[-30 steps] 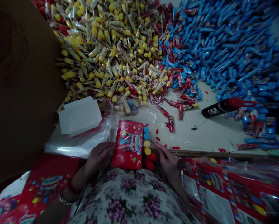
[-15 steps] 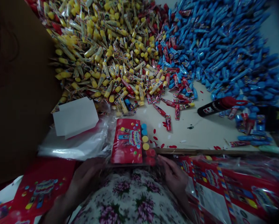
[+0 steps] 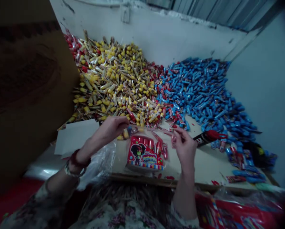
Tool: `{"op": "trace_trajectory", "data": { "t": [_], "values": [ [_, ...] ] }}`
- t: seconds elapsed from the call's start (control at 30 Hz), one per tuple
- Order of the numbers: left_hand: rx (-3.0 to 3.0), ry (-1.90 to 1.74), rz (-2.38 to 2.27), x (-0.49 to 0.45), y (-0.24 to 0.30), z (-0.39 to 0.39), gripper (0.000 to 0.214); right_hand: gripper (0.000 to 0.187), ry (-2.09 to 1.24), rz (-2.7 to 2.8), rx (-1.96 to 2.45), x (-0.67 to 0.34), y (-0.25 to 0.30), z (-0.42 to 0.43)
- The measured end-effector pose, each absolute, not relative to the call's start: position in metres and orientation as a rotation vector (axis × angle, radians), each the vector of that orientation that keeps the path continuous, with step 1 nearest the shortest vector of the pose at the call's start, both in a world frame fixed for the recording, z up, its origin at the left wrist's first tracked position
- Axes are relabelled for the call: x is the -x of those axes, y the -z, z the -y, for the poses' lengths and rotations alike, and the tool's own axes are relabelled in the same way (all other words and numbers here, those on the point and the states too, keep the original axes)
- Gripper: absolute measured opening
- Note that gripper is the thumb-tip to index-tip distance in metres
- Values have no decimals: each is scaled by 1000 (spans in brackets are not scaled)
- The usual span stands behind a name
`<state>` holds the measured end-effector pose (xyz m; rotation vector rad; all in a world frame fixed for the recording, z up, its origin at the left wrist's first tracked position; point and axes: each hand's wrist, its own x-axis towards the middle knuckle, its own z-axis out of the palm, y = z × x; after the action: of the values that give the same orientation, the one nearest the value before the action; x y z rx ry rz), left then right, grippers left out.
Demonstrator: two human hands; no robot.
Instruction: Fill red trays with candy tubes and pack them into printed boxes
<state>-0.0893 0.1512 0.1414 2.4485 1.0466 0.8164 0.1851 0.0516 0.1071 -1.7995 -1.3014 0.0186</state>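
Note:
My left hand (image 3: 112, 128) hangs over the table with its fingertips pinched together at the edge of a pile of yellow-capped candy tubes (image 3: 111, 86). I cannot tell if those fingers hold anything. My right hand (image 3: 185, 148) pinches a thin red wrapped candy tube (image 3: 173, 140). Between my hands lies a red printed bubble gum card (image 3: 144, 154) with a cartoon figure, and red tubes rest along its upper part. A pile of blue tubes (image 3: 204, 92) spreads to the right.
A black bottle with a red top (image 3: 205, 137) lies just beyond my right hand on the white table (image 3: 204, 163). Clear plastic film (image 3: 99, 162) and white paper (image 3: 75, 136) lie to the left, beside a large brown carton (image 3: 25, 95). Printed red sheets (image 3: 238, 210) lie near me.
The view has tilted up and now shows the wall. Both hands have moved up off the red card, which now shows a cartoon figure and red tubes instead of coloured round caps.

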Motion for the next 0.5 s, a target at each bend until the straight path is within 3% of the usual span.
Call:
{"op": "trace_trajectory", "data": {
  "t": [0.1, 0.2, 0.27, 0.37, 0.5],
  "values": [
    [-2287, -738, -1006, 79, -138, -169, 15, 44, 243, 1518, 1889, -180, -113, -63],
    [-2243, -727, -904, 77, -146, -169, 15, 51, 387, 1827, 1703, -152, -126, -74],
    [-2227, -767, -845, 78, -149, -166, 15, 45, 257, 2073, 1499, -130, -129, -87],
    [-2089, -870, -855, 83, -140, -158, 15, 17, -122, 2190, 1280, -109, -124, -113],
    [-1603, -1043, -963, 82, -108, -139, 36, 13, -514, 2019, 1176, -109, -121, -137]
  ]
}}
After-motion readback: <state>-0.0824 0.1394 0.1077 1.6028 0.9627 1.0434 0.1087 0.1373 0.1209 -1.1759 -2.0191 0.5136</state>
